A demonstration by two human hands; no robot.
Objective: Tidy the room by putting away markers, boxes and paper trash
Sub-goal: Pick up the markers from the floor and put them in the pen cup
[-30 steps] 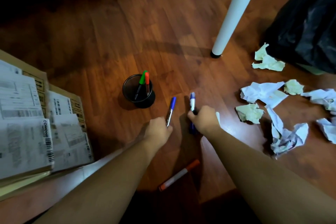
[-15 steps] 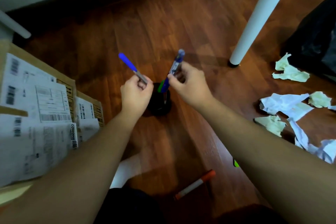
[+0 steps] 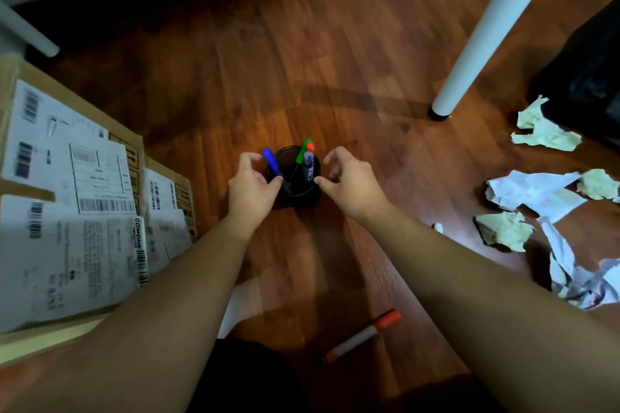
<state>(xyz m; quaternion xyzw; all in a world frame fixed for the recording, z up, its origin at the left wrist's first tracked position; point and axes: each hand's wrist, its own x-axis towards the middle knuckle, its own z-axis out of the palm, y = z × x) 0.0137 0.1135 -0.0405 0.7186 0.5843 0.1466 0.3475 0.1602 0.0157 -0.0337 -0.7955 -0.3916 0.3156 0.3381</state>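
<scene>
Everything here is read from the black pen cup [image 3: 295, 191], which stands upright on the wooden floor [image 3: 302, 54] so that markers can be dropped in tail first and lean on its rim. It holds four: a blue-capped marker [image 3: 272, 162] slanting toward the cup's left edge, a green marker [image 3: 302, 152] and a red-tipped one [image 3: 310, 146] leaning together at the far side, and a purple-capped marker [image 3: 308, 166] standing at the right. The left hand [image 3: 251, 184] sits just left of the cup, its fingers [image 3: 246, 157] curled but apart, thumb close beside the blue marker's barrel; whether it touches is hard to tell. The right hand [image 3: 349, 181] hovers just right of the cup, fingers parted and empty, which suggests both markers are released. An orange marker [image 3: 364, 335] lies flat on the floor well nearer the person than the cup, not yet collected. Labelled cardboard boxes [image 3: 67, 198] are stacked left of the cup; crumpled paper [image 3: 536, 198] is scattered well to its right, near a black bin bag [image 3: 590, 77] and a white table leg [image 3: 483, 33].
</scene>
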